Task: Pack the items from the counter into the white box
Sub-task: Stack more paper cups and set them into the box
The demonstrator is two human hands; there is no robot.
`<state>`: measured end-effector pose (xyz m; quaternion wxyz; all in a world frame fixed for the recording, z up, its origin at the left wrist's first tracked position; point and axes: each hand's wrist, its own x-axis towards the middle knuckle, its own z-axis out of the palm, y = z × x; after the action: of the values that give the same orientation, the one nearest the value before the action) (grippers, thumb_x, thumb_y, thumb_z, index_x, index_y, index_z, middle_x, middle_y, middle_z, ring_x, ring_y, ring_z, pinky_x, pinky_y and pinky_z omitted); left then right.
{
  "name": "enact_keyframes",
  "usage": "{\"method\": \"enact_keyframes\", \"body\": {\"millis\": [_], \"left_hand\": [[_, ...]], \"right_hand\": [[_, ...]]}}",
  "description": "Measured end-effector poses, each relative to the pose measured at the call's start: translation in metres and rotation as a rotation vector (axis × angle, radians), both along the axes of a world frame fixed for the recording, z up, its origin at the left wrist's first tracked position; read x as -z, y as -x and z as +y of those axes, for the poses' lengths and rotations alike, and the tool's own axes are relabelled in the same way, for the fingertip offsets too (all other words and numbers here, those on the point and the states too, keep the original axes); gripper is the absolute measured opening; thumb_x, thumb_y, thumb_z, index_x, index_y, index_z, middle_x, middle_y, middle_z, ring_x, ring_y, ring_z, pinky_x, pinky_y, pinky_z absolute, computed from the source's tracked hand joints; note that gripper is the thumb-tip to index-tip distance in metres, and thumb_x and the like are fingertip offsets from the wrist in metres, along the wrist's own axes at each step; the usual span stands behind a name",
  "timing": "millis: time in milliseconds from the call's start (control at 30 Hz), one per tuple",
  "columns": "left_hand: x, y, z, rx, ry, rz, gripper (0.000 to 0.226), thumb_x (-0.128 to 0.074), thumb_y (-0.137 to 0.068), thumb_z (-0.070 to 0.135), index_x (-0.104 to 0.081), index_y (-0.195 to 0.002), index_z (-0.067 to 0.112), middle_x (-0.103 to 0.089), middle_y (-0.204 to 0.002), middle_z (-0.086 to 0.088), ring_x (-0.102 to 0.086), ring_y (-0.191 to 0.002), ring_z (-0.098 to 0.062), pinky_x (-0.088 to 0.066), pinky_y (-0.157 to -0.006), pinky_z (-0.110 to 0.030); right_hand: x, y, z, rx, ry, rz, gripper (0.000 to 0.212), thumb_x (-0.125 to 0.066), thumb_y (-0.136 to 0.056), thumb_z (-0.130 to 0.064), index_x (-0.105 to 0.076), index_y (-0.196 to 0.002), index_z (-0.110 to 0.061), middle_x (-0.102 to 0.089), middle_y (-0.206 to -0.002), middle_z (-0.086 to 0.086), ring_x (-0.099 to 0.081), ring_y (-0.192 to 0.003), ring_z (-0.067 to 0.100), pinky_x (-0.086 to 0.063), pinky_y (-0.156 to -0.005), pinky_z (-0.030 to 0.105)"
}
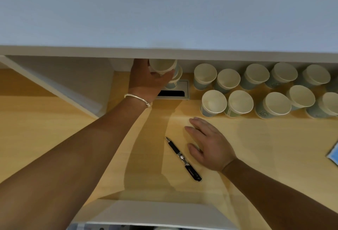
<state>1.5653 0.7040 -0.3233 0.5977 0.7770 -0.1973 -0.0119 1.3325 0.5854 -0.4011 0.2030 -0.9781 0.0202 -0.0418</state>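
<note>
My left hand (146, 80) reaches to the back of the wooden counter (256, 147) and grips a paper cup (163, 67), lifted just under the white shelf edge. A second cup (175, 80) stands right behind it, partly hidden. Several more paper cups stand in two rows to the right, such as the near one (214, 102). My right hand (210, 144) lies flat on the counter with fingers straight, beside a black pen (182, 158). A white box flap (155, 211) shows at the bottom edge; its inside is hidden.
A white shelf (164, 50) overhangs the back of the counter. A white panel (54, 81) slants at the left. A cable port (175, 92) with a dark slot sits beneath the held cup. A blue item (333, 154) pokes in at the right edge.
</note>
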Motion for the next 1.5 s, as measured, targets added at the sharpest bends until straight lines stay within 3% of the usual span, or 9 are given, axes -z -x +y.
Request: {"method": "enact_keyframes", "body": {"millis": [267, 433, 567, 867, 1000, 1167, 1300, 1400, 1500], "left_hand": [[0.025, -0.002, -0.012, 0.073, -0.137, -0.078, 0.065, -0.084, -0.059, 0.043, -0.055, -0.113, 0.021, -0.058, -0.113, 0.001, -0.058, -0.105, -0.016, -0.056, -0.082, -0.044], [0.032, -0.001, -0.013, 0.107, -0.173, -0.126, 0.064, -0.084, -0.061, 0.039, -0.054, -0.116, 0.024, -0.047, -0.106, 0.023, -0.056, -0.106, -0.018, -0.052, -0.086, -0.043], [0.037, 0.004, -0.012, 0.178, -0.191, -0.027, 0.070, -0.088, -0.062, 0.033, -0.048, -0.120, 0.032, -0.054, -0.118, 0.008, -0.054, -0.108, -0.015, -0.055, -0.085, -0.041], [0.016, 0.021, 0.022, 0.201, -0.361, 0.014, 0.066, -0.082, -0.052, 0.054, -0.045, -0.106, 0.045, -0.058, -0.098, 0.027, -0.058, -0.090, 0.011, -0.058, -0.071, -0.027], [0.011, 0.032, 0.060, 0.235, -0.465, 0.026, 0.068, -0.089, -0.058, 0.036, -0.046, -0.110, 0.043, -0.061, -0.104, 0.014, -0.063, -0.094, -0.010, -0.059, -0.075, -0.036], [0.003, 0.050, 0.106, 0.243, -0.601, -0.014, 0.073, -0.088, -0.058, 0.039, -0.044, -0.116, 0.037, -0.059, -0.108, 0.010, -0.061, -0.095, -0.011, -0.051, -0.067, -0.018], [0.001, 0.064, 0.129, 0.221, -0.743, 0.021, 0.075, -0.088, -0.058, 0.042, -0.038, -0.113, 0.036, -0.055, -0.108, 0.007, -0.058, -0.093, -0.021, -0.057, -0.068, -0.040], [0.000, 0.070, 0.128, 0.215, -0.753, 0.048, 0.072, -0.087, -0.059, 0.042, -0.038, -0.110, 0.033, -0.053, -0.105, 0.005, -0.057, -0.091, -0.023, -0.056, -0.066, -0.041], [0.000, 0.070, 0.123, 0.193, -0.718, 0.063, 0.068, -0.088, -0.059, 0.042, -0.040, -0.107, 0.032, -0.055, -0.105, 0.005, -0.057, -0.091, -0.023, -0.056, -0.069, -0.043]], "right_hand": [[0.003, 0.001, -0.001, 0.003, -0.030, -0.004, 0.051, -0.057, -0.087, -0.041, -0.054, -0.133, -0.019, -0.044, -0.145, 0.001, -0.033, -0.139, 0.017, -0.028, -0.113, 0.031], [0.004, 0.000, -0.002, -0.004, -0.045, -0.010, 0.050, -0.058, -0.086, -0.039, -0.055, -0.132, -0.018, -0.044, -0.145, 0.001, -0.032, -0.139, 0.016, -0.027, -0.114, 0.029], [0.004, 0.000, -0.002, 0.004, -0.049, -0.009, 0.050, -0.058, -0.086, -0.040, -0.056, -0.131, -0.018, -0.043, -0.146, -0.001, -0.031, -0.140, 0.015, -0.027, -0.113, 0.028], [0.002, 0.000, -0.001, -0.008, -0.043, 0.008, 0.052, -0.056, -0.087, -0.042, -0.057, -0.131, -0.016, -0.043, -0.146, 0.002, -0.033, -0.139, 0.019, -0.030, -0.113, 0.034], [0.002, 0.000, -0.001, -0.001, -0.016, 0.019, 0.052, -0.054, -0.087, -0.043, -0.055, -0.133, -0.017, -0.044, -0.146, 0.002, -0.033, -0.139, 0.019, -0.027, -0.114, 0.032], [-0.003, 0.002, 0.001, 0.001, -0.012, 0.016, 0.052, -0.053, -0.088, -0.042, -0.055, -0.133, -0.016, -0.046, -0.144, 0.006, -0.035, -0.137, 0.023, -0.029, -0.113, 0.035], [-0.010, 0.002, 0.002, -0.029, -0.024, 0.017, 0.050, -0.058, -0.088, -0.036, -0.055, -0.133, -0.014, -0.045, -0.145, 0.008, -0.035, -0.137, 0.024, -0.030, -0.112, 0.033], [-0.026, 0.008, 0.007, 0.067, -0.185, -0.039, 0.048, -0.064, -0.085, -0.033, -0.056, -0.130, -0.018, -0.050, -0.137, 0.000, -0.048, -0.122, 0.013, -0.044, -0.097, 0.029], [-0.052, 0.014, 0.005, 0.244, -0.253, -0.317, 0.037, -0.064, -0.083, -0.031, -0.060, -0.118, -0.020, -0.055, -0.108, -0.012, -0.053, -0.090, 0.000, -0.050, -0.073, 0.025]]}}
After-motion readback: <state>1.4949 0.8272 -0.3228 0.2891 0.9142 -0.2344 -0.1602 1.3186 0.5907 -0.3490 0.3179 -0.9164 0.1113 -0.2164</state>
